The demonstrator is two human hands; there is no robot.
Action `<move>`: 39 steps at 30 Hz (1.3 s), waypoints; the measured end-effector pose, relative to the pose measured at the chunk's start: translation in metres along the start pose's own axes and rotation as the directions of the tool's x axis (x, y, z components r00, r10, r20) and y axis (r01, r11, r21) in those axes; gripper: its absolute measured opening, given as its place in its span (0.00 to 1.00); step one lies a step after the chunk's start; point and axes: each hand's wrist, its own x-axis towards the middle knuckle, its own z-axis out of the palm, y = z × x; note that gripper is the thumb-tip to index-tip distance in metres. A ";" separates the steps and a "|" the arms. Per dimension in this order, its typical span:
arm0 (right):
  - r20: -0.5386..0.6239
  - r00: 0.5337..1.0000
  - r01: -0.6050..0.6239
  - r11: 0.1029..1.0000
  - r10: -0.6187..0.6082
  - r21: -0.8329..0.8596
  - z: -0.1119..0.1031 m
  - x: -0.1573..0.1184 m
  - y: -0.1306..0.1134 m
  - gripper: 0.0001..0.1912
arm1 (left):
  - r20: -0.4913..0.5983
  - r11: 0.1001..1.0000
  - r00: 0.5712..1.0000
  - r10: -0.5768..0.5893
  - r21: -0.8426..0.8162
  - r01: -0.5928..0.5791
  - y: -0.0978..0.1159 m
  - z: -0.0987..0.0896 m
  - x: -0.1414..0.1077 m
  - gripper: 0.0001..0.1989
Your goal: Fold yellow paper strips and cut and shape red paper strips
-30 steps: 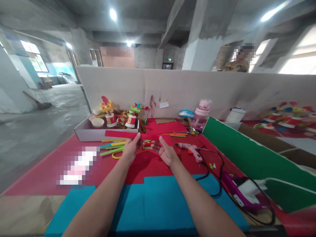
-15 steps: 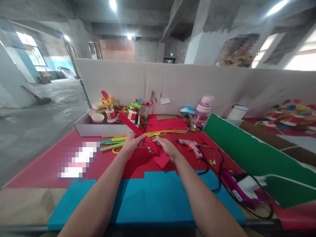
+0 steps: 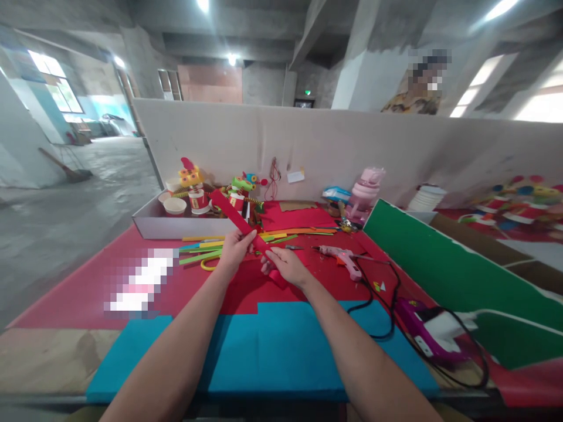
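Observation:
A long red paper strip (image 3: 231, 211) slants across the middle of the view, its upper end pointing to the far left. My left hand (image 3: 237, 249) pinches it about halfway along. Farther down, my right hand (image 3: 284, 265) is closed on its lower part, and a bit of red shows below those fingers. Behind my left hand lie green and yellow paper strips (image 3: 206, 256) and the yellow handle (image 3: 210, 264) of a tool, mostly hidden. A pink glue gun (image 3: 341, 257) rests to the right of my right hand.
A white box (image 3: 185, 227) at the back left holds paper cups and animal figures. On the right stand a green panel (image 3: 422, 275) and a purple power strip (image 3: 428, 334) with black cables. Blue sheets (image 3: 272, 351) cover the near edge. A person (image 3: 417, 88) is beyond the partition.
My right hand has shifted slightly left and closed round the strip's lower part. The wide red end that lay folded out below it is now mostly out of sight. My left hand keeps its hold.

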 end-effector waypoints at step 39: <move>-0.251 0.964 0.032 0.976 -0.087 -0.215 -0.013 0.005 0.006 0.15 | -0.012 0.995 1.000 -0.028 -0.094 0.027 -0.002 0.006 -0.004 0.17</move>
